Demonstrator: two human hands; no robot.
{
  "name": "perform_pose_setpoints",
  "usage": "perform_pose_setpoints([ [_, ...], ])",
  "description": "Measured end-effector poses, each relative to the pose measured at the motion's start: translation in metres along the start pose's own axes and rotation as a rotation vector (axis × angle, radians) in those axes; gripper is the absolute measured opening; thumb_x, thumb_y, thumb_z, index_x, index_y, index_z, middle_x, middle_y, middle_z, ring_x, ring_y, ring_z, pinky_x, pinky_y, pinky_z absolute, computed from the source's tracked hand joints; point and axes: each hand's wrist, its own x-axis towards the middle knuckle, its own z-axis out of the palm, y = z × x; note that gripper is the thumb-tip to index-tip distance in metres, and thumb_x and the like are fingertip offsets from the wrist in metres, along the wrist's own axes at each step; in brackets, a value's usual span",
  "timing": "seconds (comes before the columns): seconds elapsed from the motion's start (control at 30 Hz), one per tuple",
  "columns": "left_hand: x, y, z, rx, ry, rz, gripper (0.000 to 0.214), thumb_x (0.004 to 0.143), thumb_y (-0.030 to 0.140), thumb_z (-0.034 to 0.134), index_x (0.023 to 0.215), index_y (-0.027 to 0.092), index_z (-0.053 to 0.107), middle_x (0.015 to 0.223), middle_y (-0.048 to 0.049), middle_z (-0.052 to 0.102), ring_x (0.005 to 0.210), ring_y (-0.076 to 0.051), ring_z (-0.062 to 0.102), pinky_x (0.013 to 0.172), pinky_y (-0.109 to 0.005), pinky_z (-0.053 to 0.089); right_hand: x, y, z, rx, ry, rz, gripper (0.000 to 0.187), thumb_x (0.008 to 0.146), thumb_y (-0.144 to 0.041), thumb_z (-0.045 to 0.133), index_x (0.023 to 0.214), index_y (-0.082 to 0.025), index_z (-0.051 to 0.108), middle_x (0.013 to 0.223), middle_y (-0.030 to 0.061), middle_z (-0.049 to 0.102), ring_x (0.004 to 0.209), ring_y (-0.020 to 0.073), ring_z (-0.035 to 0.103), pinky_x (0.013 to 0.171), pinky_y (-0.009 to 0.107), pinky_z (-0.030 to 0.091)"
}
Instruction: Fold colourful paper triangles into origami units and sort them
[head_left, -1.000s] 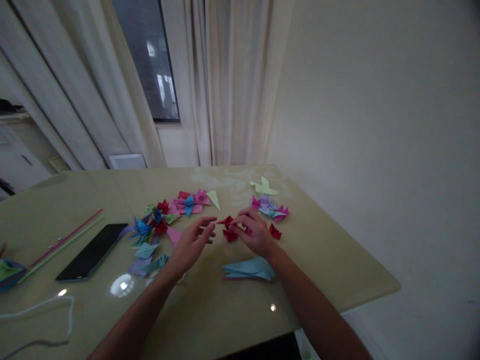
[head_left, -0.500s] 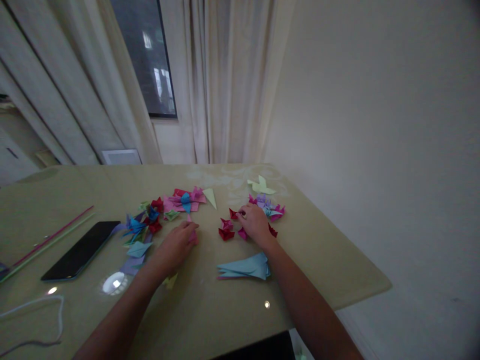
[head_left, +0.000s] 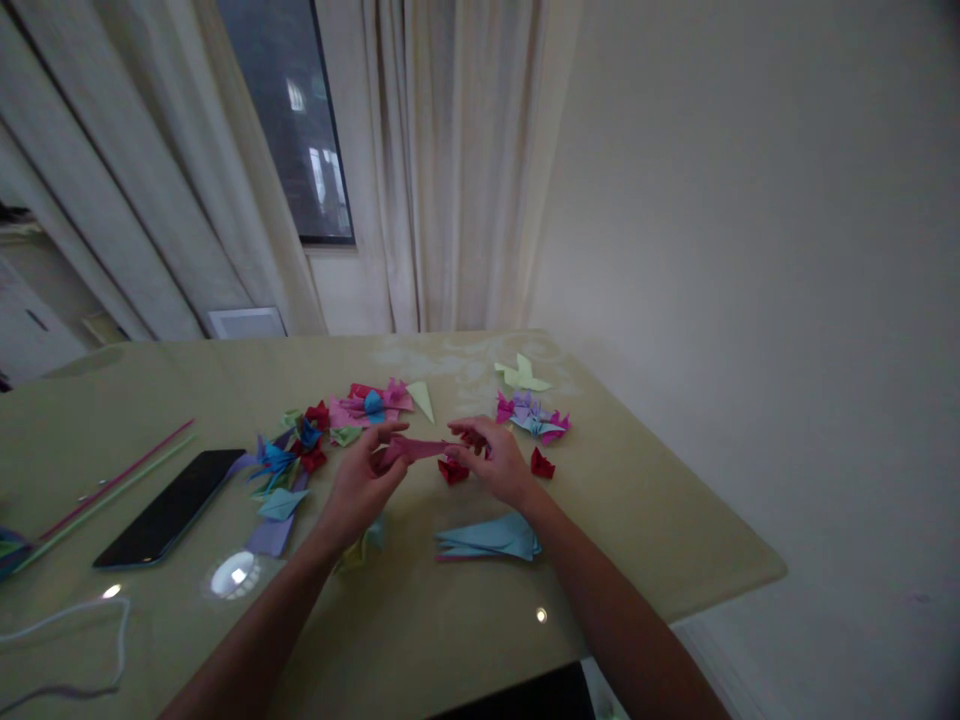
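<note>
A pink folded paper strip [head_left: 420, 449] stretches between my two hands above the table. My left hand [head_left: 361, 482] is closed on its wider end, with thumb and fingers pinching it. The narrow end is pinched by my right hand [head_left: 499, 463], whose fingertips partly hide it. Just under the strip, beside my right hand, sits a red folded paper piece [head_left: 453, 471]. Another red paper piece [head_left: 541, 463] lies to the right of that hand. Nearer to me is a stack of light blue folded paper [head_left: 491, 538] with a pink edge below.
Left of my hands are a colourful paper origami cluster [head_left: 289, 450] and a black phone [head_left: 172, 508]. Pink folded papers [head_left: 375, 405], purple and magenta pieces [head_left: 532, 415] and a pale green piece [head_left: 523, 374] lie farther back. A white cord [head_left: 120, 640] curves at lower left.
My left hand has lifted the pink paper off the table, and its end now meets my right hand. My right hand has come from the red pieces to that strip.
</note>
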Motion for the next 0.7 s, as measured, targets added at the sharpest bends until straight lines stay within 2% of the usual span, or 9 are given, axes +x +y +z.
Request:
perform_pose_setpoints([
  [0.1,-0.008,0.010,0.011,-0.184,-0.082,-0.047,0.053,0.083,0.037,0.074,0.131,0.021,0.058,0.123,-0.0083,0.071,0.101,-0.022,0.076,0.088,-0.036,0.062,-0.001,0.002,0.003,0.120,-0.041,0.069,0.026,0.094,-0.045,0.075,0.095,-0.019,0.080,0.083,0.0045,0.076,0.073,0.0175,0.069,0.066,0.027,0.051],
  [0.23,-0.012,0.013,0.014,-0.298,-0.109,-0.087,0.063,0.081,0.036,0.082,0.137,0.024,0.056,0.128,-0.0082,0.072,0.111,-0.023,0.074,0.096,-0.039,0.061,0.000,0.005,-0.003,0.203,0.028,0.134,0.025,0.092,-0.043,0.076,0.090,-0.019,0.079,0.080,0.0047,0.077,0.072,0.0186,0.071,0.067,0.028,0.053],
  [0.3,-0.010,0.011,0.013,-0.314,-0.085,-0.100,0.052,0.082,0.041,0.083,0.127,0.022,0.065,0.123,-0.0080,0.075,0.107,-0.023,0.074,0.094,-0.038,0.062,0.001,0.005,-0.008,0.201,0.060,0.136,0.025,0.090,-0.043,0.078,0.089,-0.019,0.079,0.081,0.0047,0.077,0.072,0.0182,0.071,0.068,0.028,0.054],
  [0.37,-0.008,0.010,0.012,-0.300,-0.039,-0.113,0.041,0.085,0.050,0.080,0.110,0.018,0.073,0.109,-0.0073,0.077,0.096,-0.021,0.073,0.087,-0.035,0.063,0.002,0.004,-0.013,0.212,0.059,0.145,0.025,0.088,-0.044,0.079,0.089,-0.019,0.079,0.080,0.0041,0.077,0.070,0.0174,0.070,0.066,0.027,0.053],
  [0.47,-0.006,0.008,0.012,-0.277,-0.008,-0.121,0.042,0.083,0.055,0.080,0.097,0.016,0.076,0.093,-0.0062,0.077,0.084,-0.018,0.070,0.078,-0.029,0.062,0.003,0.002,-0.016,0.242,0.030,0.159,0.026,0.086,-0.045,0.081,0.088,-0.019,0.079,0.079,0.0029,0.075,0.068,0.0159,0.068,0.064,0.026,0.051],
  [0.6,-0.007,0.006,0.014,-0.439,0.010,-0.142,0.047,0.085,0.055,0.079,0.112,0.018,0.073,0.100,-0.0065,0.078,0.084,-0.018,0.072,0.080,-0.032,0.063,0.004,0.002,-0.018,0.321,-0.005,0.190,0.031,0.082,-0.048,0.084,0.087,-0.018,0.078,0.075,0.0016,0.073,0.065,0.0143,0.064,0.061,0.025,0.049],
  [0.7,-0.011,0.008,0.014,-0.537,-0.031,-0.135,0.055,0.088,0.056,0.075,0.132,0.025,0.065,0.123,-0.0083,0.075,0.093,-0.020,0.075,0.085,-0.036,0.064,0.004,0.000,-0.021,0.444,-0.052,0.267,0.034,0.080,-0.049,0.086,0.091,-0.019,0.077,0.075,-0.0001,0.071,0.062,0.0121,0.059,0.057,0.023,0.046],
])
